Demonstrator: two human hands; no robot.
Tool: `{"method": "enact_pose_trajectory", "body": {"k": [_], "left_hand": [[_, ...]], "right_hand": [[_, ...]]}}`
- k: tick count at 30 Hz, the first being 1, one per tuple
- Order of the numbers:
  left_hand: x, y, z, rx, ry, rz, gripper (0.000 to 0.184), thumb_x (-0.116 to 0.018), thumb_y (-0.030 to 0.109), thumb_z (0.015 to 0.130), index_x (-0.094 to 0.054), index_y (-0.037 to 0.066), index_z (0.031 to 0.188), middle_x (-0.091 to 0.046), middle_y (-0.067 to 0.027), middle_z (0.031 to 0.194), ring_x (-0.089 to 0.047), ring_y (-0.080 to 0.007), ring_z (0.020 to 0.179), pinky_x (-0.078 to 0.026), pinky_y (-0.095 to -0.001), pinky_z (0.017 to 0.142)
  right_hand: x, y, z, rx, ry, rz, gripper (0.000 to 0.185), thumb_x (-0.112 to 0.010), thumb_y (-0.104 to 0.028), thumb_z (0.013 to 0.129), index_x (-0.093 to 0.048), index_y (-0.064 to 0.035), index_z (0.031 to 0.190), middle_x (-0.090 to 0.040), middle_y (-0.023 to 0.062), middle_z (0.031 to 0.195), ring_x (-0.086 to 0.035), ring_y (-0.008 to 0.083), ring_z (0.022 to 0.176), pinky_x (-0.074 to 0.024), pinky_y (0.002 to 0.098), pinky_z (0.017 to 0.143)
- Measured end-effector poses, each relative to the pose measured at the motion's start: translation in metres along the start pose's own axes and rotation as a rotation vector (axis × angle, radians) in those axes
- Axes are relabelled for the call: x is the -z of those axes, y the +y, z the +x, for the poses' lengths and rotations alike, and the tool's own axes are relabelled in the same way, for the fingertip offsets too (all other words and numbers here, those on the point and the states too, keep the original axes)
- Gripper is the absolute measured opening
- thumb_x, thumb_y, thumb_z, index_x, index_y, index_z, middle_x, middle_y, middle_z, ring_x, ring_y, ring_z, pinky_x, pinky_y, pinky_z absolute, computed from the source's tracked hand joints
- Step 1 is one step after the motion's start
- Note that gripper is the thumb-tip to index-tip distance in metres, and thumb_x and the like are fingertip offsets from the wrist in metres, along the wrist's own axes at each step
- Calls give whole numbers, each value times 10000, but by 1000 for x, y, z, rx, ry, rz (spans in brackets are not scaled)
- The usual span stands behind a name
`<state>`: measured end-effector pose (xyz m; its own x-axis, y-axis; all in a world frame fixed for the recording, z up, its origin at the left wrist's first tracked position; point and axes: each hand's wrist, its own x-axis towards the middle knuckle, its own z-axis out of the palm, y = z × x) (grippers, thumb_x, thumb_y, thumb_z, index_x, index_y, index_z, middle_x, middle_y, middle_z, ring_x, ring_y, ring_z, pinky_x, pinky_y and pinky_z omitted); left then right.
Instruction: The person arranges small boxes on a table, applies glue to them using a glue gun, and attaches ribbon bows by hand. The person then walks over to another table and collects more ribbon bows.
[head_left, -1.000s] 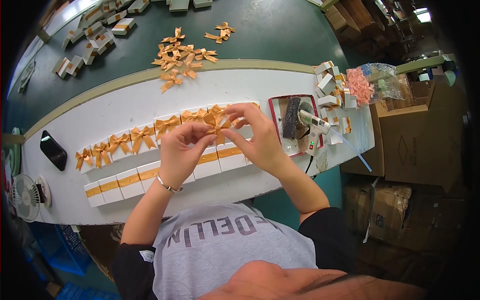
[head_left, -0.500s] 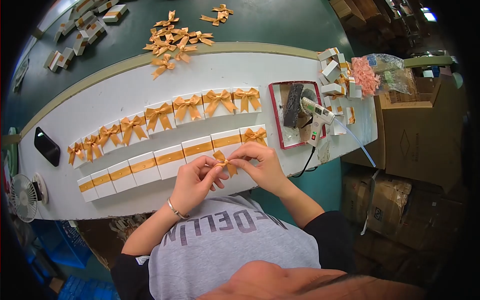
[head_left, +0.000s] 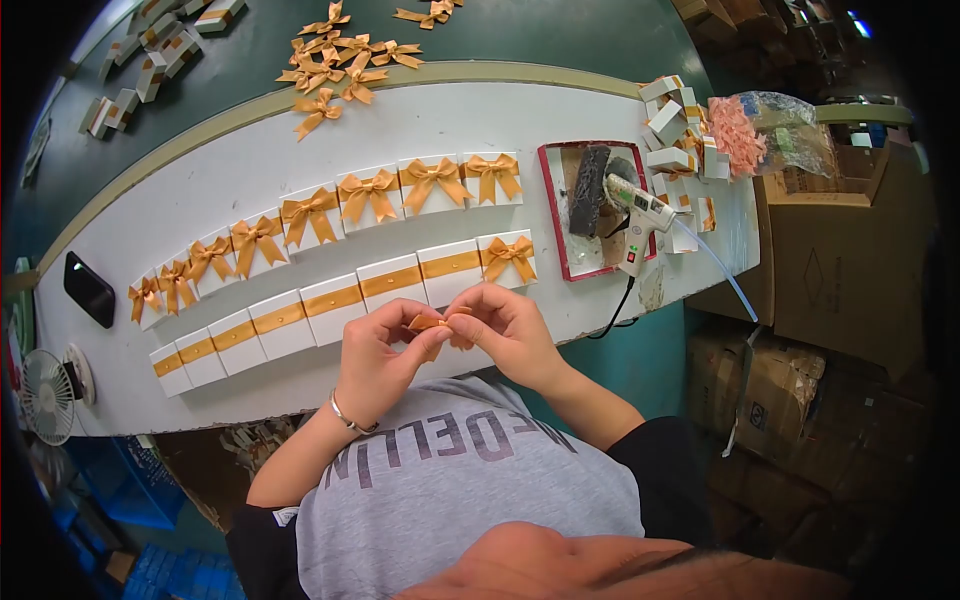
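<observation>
A gold ribbon bow (head_left: 427,322) is pinched between my two hands, just in front of the nearer row of boxes. My left hand (head_left: 383,350) grips one side of it with thumb and fingertips. The other side is held by my right hand (head_left: 512,335), whose fingers cover part of the bow. Right beyond them stands a white box with a plain gold band (head_left: 450,263), with a small dot on the band. At the right end of that row, one box carries a gold bow (head_left: 508,258). The farther row of white boxes (head_left: 368,197) has bows on top.
A glue gun (head_left: 640,220) rests on a red-rimmed tray (head_left: 565,270) at the right, its cord hanging over the edge. Loose bows (head_left: 345,65) lie at the back. White boxes (head_left: 668,122) are piled at the right. A phone (head_left: 90,290) and small fan (head_left: 48,392) are at left.
Both hands have tilted the bow, so that it shows edge-on and its tails are less visible. The view has shifted slightly; boxes and glue gun stay in place.
</observation>
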<state>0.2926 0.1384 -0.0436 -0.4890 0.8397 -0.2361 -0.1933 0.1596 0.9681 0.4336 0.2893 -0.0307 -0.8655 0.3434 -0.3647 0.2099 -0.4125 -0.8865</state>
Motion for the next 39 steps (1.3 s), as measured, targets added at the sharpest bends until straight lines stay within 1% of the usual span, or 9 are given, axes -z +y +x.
{"method": "enact_pose_trajectory", "body": {"k": [6,10,16,19,22,25,28,35,39], "left_hand": [[-6,0,-12,142,-19,-201,157,-754,107,979,-658,-16,1002,-714,-27,814,-647,-60,679,-539,-224,614],[-11,-12,-11,135,6,-388,154,-726,88,994,-612,0,1047,-688,-9,814,-600,-46,652,-507,-233,575],[-9,4,7,-118,62,325,383,-744,30,950,-543,41,1276,-646,-35,789,-571,-76,632,-469,-232,561],[-5,3,12,-144,81,404,540,-766,15,913,-500,45,1382,-648,-37,770,-567,-98,590,-468,-247,549],[3,4,10,-150,34,591,548,-792,13,868,-556,46,1362,-679,-60,869,-616,-164,678,-507,-290,607],[6,-2,18,-573,107,975,523,-803,57,838,-627,51,1331,-692,-94,1122,-638,-223,919,-533,-350,770],[-1,-4,24,-686,102,1232,492,-766,133,856,-667,61,1333,-622,-98,1351,-573,-241,1126,-495,-395,935],[-12,-5,33,-701,-56,1580,420,-608,177,896,-677,5,1273,-628,-73,1299,-544,-189,1169,-452,-320,902],[-17,-2,38,-657,-104,1627,429,-607,160,887,-670,-9,1276,-632,-80,1249,-561,-196,1149,-451,-312,885]], "right_hand": [[-18,14,-17,288,241,-362,100,-705,-68,1010,-652,13,1034,-703,60,936,-658,70,832,-525,229,718],[-22,17,-16,317,281,-347,89,-720,-54,994,-666,15,1010,-715,52,894,-668,75,799,-529,233,700],[4,3,14,185,286,-477,64,-715,-42,978,-690,15,963,-728,41,823,-667,63,742,-527,225,679],[17,1,35,141,376,-538,83,-709,-61,985,-692,16,961,-726,29,794,-659,51,726,-519,223,653],[21,13,46,188,395,-536,97,-709,-74,986,-695,18,955,-729,27,783,-645,36,706,-497,220,620],[18,10,46,169,388,-602,100,-711,-70,982,-696,23,949,-739,39,792,-656,43,699,-506,221,611],[15,11,47,200,411,-634,114,-712,-75,973,-687,24,922,-730,73,762,-673,104,654,-519,260,593],[13,5,47,241,364,-773,123,-725,-108,959,-685,8,954,-728,117,808,-706,212,665,-539,327,602],[10,-43,66,461,434,-1188,149,-741,-163,951,-697,-21,967,-714,91,805,-672,243,623,-523,345,580]]}}
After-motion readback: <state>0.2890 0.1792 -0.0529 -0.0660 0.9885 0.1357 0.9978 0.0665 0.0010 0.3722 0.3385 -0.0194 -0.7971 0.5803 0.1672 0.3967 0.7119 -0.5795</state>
